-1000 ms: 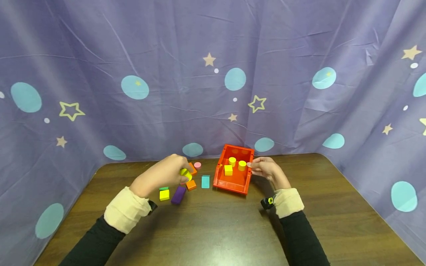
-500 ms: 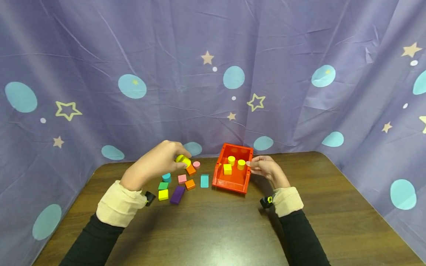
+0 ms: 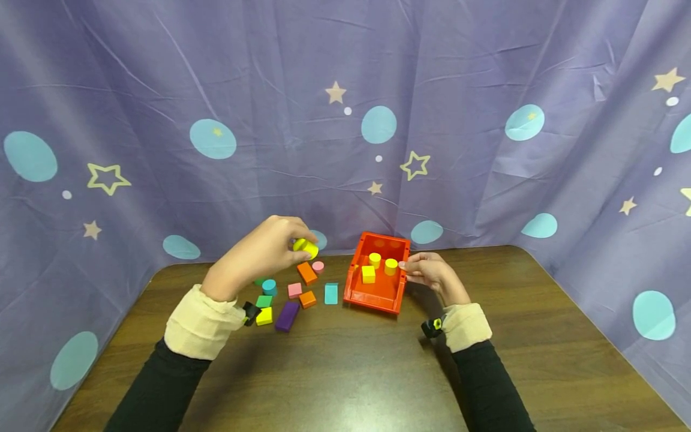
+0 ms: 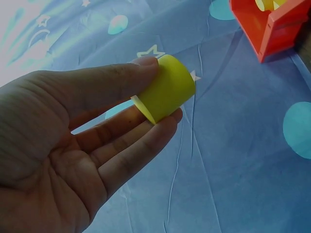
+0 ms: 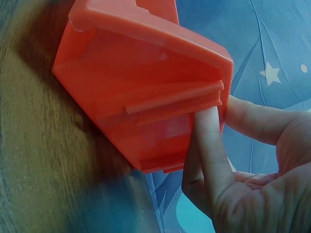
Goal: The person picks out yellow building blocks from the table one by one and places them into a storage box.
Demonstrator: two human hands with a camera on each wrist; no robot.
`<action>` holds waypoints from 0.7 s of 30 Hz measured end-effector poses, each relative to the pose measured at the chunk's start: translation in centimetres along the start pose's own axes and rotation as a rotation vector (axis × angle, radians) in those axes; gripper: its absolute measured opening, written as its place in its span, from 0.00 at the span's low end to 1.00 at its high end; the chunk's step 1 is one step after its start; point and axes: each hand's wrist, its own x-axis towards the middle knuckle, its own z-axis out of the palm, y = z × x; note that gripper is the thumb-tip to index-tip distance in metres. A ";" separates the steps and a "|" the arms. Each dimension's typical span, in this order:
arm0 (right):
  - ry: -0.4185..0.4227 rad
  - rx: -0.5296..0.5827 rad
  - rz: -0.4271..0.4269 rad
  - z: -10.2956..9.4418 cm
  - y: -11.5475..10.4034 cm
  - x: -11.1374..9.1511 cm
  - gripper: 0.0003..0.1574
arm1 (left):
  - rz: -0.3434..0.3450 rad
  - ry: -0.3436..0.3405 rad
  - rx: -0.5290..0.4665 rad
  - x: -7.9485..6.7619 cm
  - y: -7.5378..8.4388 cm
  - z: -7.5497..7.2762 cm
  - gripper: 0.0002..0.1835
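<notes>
My left hand (image 3: 264, 252) pinches a yellow cylinder block (image 4: 171, 90) between thumb and fingers, raised above the scattered blocks. In the left wrist view the thumb lies on one side of the cylinder and the fingertips support it from below. My right hand (image 3: 433, 275) grips the right wall of a red plastic bin (image 3: 372, 299), thumb at the rim and fingers against the outer side, as the right wrist view shows. Inside the bin stand two yellow cylinders, one (image 3: 391, 267) near the right wall, and a yellow cube (image 3: 368, 275).
Left of the bin lie a light blue block (image 3: 331, 294), orange blocks (image 3: 307, 273), a pink cylinder (image 3: 318, 267), a pink block (image 3: 294, 291), a purple block (image 3: 287, 316), a yellow block (image 3: 264, 316), a green block (image 3: 264, 301) and a blue cylinder (image 3: 269, 287). A patterned curtain (image 3: 345, 150) hangs behind the table.
My left hand has lifted the yellow cylinder up from among the blocks, then shifted slightly right, uncovering blocks beneath. The right hand keeps its hold on the bin.
</notes>
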 end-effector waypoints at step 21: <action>0.012 -0.018 0.025 0.0 -0.1 0.1 0.07 | 0.055 -0.033 -0.021 4.8 2.3 0.1 0.14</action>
